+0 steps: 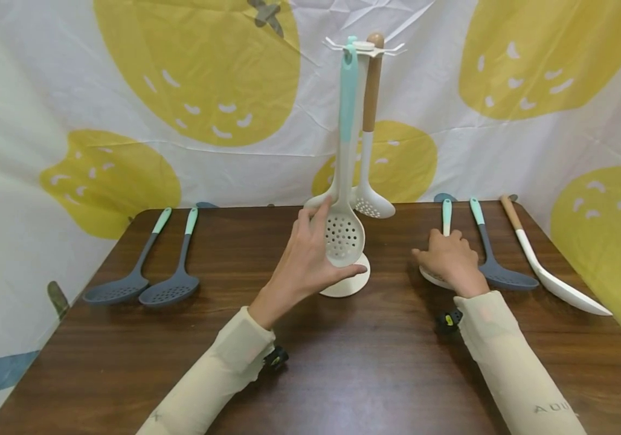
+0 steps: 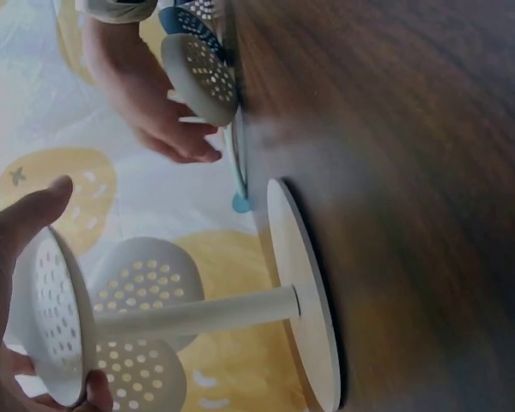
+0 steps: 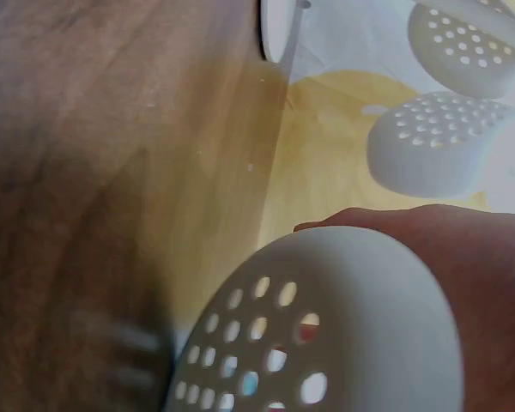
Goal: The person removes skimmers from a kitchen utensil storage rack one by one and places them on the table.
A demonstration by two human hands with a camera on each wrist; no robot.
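My left hand [image 1: 305, 257] holds the head of a cream skimmer [image 1: 345, 238], fingers at its left edge and thumb below right. Its mint handle hangs from the utensil stand [image 1: 365, 53]; in the left wrist view the fingers and thumb [image 2: 47, 203] reach round the rim. On the right side of the table, my right hand [image 1: 449, 257] is over the neck of another cream skimmer [image 3: 326, 300] with a mint handle [image 1: 447, 214]. The thumb spreads out to the left, and the hand hides much of the skimmer head.
A white skimmer [image 1: 374, 202] with a brown handle hangs behind on the stand. Two dark grey skimmers [image 1: 171, 289] lie at the left. Right of my right hand lie another dark grey skimmer [image 1: 506, 277] and a white ladle [image 1: 563, 285]. The stand's round base [image 2: 305, 300] rests mid-table.
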